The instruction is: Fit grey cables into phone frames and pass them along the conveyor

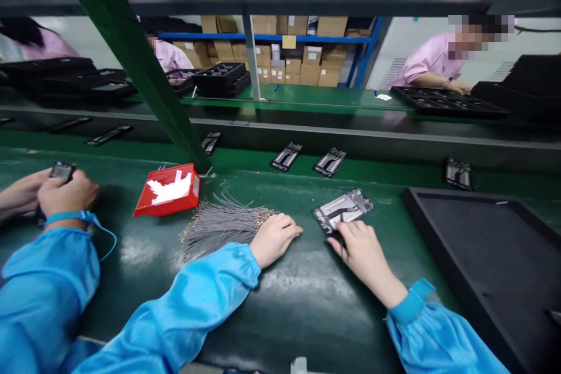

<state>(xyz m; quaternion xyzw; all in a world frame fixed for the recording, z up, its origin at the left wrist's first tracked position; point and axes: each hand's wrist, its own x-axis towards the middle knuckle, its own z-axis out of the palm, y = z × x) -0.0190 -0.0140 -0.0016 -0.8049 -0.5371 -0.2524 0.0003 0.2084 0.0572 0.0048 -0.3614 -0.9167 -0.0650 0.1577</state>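
My left hand point(275, 238) rests on the green bench top with its fingers curled, right beside a fanned bundle of thin grey wires with gold tips point(219, 223). Whether it pinches a wire I cannot make out. My right hand point(359, 248) grips the near edge of a flat phone frame part point(344, 208) that lies on the bench. Both my arms wear bright blue sleeves.
A red tray point(169, 190) with white scraps sits left of the wires. A large black tray point(491, 257) lies at the right. More phone parts point(286, 156) ride the belt behind. A neighbour's hands point(65, 190) hold a part at far left. People in pink work opposite.
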